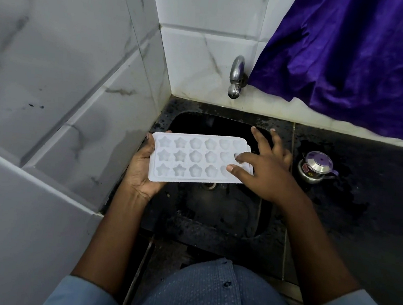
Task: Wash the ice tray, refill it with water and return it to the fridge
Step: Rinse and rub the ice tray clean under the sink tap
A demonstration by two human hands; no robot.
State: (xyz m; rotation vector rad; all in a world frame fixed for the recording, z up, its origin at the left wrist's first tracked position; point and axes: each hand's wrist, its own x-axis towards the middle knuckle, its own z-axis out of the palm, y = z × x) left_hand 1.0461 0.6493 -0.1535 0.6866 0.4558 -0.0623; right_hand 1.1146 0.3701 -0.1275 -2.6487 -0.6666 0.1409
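A white ice tray [190, 158] with star and flower shaped moulds is held level above the black sink [226, 213]. My left hand [142, 168] grips its left end, palm beneath and thumb at the edge. Spread across the tray's right end, my right hand [265, 166] has two fingertips pressing into the rightmost moulds while the other fingers stand raised. A steel tap [236, 78] juts from the tiled wall above the sink; no water is running.
A small steel pot with a purple-knobbed lid [316, 167] sits on the wet black counter right of the sink. Purple cloth [357, 59] hangs over the back right. Grey tiled wall [67, 78] closes in on the left.
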